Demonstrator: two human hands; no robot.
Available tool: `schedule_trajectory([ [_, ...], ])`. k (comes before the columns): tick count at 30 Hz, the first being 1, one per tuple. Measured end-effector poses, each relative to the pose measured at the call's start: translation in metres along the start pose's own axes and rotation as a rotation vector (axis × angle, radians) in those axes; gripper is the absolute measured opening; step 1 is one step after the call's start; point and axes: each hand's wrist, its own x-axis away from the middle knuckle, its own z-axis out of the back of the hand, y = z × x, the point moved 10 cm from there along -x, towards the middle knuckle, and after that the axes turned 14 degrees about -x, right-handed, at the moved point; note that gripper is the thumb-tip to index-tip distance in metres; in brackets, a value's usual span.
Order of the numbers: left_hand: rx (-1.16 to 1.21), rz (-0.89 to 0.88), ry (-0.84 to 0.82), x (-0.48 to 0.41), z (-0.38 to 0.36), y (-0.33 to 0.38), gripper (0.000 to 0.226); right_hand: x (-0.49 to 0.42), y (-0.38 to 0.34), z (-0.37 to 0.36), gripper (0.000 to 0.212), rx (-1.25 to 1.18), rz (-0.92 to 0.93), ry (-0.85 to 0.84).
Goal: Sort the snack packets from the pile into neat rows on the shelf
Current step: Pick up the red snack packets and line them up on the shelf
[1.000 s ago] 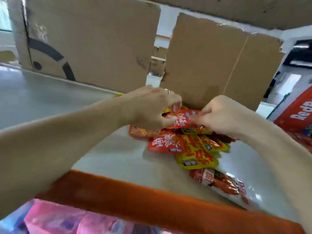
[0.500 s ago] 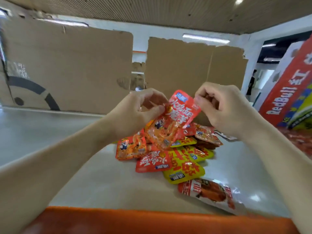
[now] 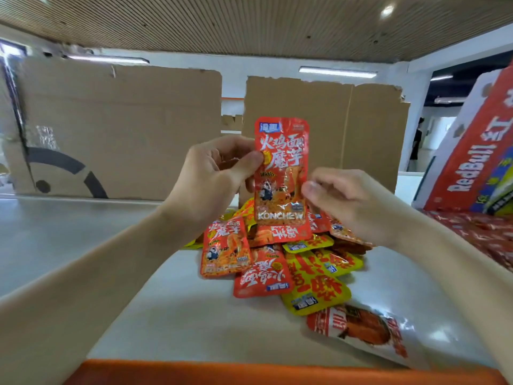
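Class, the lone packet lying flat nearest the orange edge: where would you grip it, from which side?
Probably pinch the lone packet at its flat sealed right end, coming from the right: its middle bulges, and its left end lies by the yellow packet.

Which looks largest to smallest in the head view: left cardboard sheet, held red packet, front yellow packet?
1. left cardboard sheet
2. held red packet, raised nearer the camera
3. front yellow packet, barely smaller; unsure

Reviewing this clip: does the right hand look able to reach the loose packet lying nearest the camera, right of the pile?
Probably yes. That loose packet lies uncovered on the shelf, below the right hand, with nothing between. The left hand pinches the raised red packet, so the right seems spare.
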Motion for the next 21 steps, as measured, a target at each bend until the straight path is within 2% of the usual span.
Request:
schedule_trajectory([
  [3,-0.025,0.016,-0.036,0.0013,-0.0047,-0.0002,0.013,-0.0006,0.0034,-0.01,0.031,0.043,0.007,-0.019],
  [12,-0.045,0.01,-0.106,0.0023,-0.0095,-0.0004,0.017,-0.0018,0.0029,-0.0123,0.031,0.078,0.034,-0.063],
  [17,0.006,0.051,-0.086,-0.0011,-0.0058,-0.0047,0.026,-0.0014,0.0059,-0.0149,0.026,-0.003,-0.011,-0.074],
  [21,0.001,0.04,-0.11,-0.0012,-0.0092,-0.0046,0.025,-0.0004,0.0053,-0.0148,0.026,-0.021,-0.014,-0.077],
])
